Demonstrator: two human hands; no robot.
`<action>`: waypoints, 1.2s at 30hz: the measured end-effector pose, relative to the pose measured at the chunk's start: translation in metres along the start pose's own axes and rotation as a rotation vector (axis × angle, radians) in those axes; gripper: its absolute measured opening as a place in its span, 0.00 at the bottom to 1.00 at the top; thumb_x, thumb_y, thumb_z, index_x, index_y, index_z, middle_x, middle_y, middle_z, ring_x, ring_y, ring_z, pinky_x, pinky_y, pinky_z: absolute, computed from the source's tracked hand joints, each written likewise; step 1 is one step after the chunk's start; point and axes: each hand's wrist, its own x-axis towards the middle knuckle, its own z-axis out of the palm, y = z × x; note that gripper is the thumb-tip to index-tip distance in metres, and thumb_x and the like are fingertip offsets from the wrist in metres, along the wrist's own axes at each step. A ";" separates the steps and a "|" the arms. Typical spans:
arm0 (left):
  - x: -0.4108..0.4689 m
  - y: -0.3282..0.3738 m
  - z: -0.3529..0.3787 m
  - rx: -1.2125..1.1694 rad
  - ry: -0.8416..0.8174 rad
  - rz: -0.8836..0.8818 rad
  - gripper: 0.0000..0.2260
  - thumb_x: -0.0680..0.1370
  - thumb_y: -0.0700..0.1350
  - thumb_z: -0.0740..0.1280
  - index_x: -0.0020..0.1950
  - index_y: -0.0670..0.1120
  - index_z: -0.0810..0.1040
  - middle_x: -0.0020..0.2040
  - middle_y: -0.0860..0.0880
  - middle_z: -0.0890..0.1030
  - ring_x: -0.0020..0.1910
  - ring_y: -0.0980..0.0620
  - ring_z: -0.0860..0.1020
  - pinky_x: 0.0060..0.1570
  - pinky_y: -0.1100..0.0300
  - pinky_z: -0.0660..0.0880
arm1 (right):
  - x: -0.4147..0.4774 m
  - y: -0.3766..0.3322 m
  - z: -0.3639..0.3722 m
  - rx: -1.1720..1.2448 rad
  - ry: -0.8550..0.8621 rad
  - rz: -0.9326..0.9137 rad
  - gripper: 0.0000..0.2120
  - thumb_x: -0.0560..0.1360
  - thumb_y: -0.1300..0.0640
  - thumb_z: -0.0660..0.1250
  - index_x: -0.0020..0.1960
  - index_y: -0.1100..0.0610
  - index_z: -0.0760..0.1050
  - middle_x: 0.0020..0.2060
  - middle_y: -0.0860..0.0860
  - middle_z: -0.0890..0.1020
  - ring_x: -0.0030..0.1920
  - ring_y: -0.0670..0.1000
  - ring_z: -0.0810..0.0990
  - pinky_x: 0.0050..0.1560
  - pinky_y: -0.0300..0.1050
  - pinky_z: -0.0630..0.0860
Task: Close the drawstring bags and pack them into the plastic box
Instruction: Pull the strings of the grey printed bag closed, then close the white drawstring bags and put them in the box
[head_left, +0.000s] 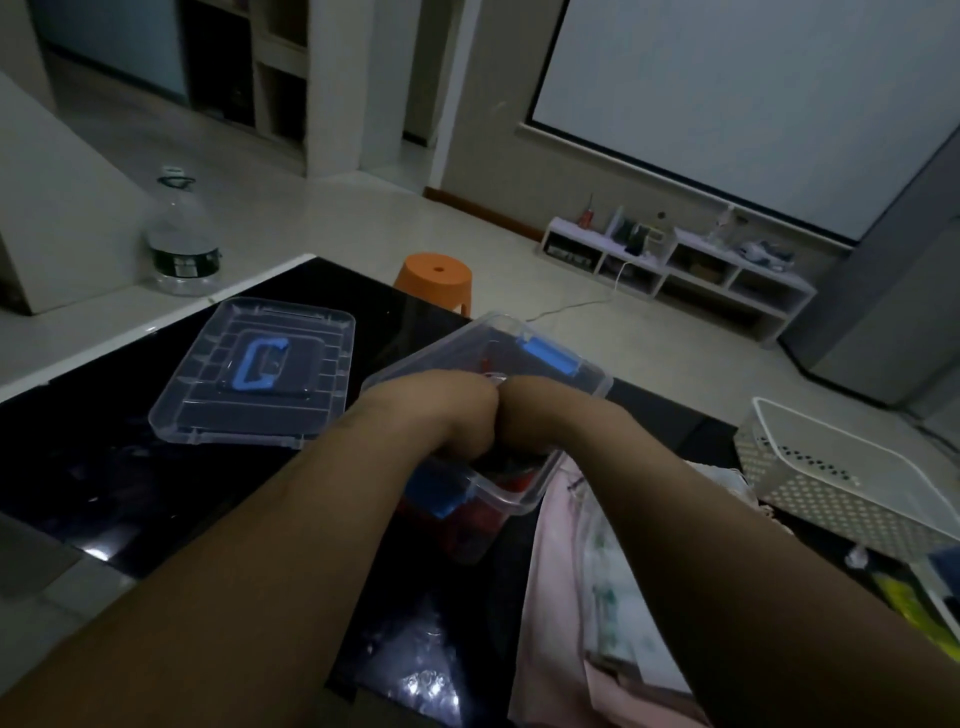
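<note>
Both hands' fingers curl down out of sight inside the clear plastic box (589, 385), so their grasp cannot be told. The left hand (441, 410) and right hand (545, 413) touch at the knuckles. The box, with something red (519, 484) inside, sits near the desk's (130, 467) far edge, and its lid (254, 376) lies just to the left.

No legible text is found. A dark label (183, 263) is carried by the large water bottle (179, 228) on the floor beyond the bench, but its print is too small and blurred to be read.
</note>
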 end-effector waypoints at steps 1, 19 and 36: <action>-0.001 0.000 0.000 0.005 -0.008 -0.014 0.15 0.81 0.44 0.67 0.69 0.49 0.77 0.54 0.47 0.81 0.54 0.45 0.80 0.61 0.46 0.78 | -0.002 -0.004 -0.001 -0.038 -0.057 -0.021 0.16 0.81 0.55 0.68 0.68 0.57 0.77 0.63 0.58 0.81 0.64 0.61 0.79 0.66 0.56 0.75; -0.003 -0.007 -0.005 0.090 0.091 -0.055 0.06 0.80 0.37 0.68 0.56 0.38 0.80 0.49 0.45 0.81 0.50 0.45 0.81 0.53 0.52 0.79 | 0.007 -0.023 0.015 -0.166 -0.193 -0.058 0.24 0.82 0.59 0.66 0.77 0.57 0.70 0.76 0.60 0.70 0.76 0.64 0.67 0.76 0.62 0.66; 0.000 0.001 -0.001 0.002 0.064 -0.130 0.07 0.81 0.43 0.68 0.58 0.48 0.80 0.50 0.49 0.79 0.54 0.48 0.79 0.59 0.51 0.76 | 0.043 -0.005 0.011 0.262 -0.022 0.070 0.25 0.79 0.55 0.70 0.74 0.55 0.69 0.69 0.57 0.75 0.70 0.60 0.73 0.72 0.60 0.68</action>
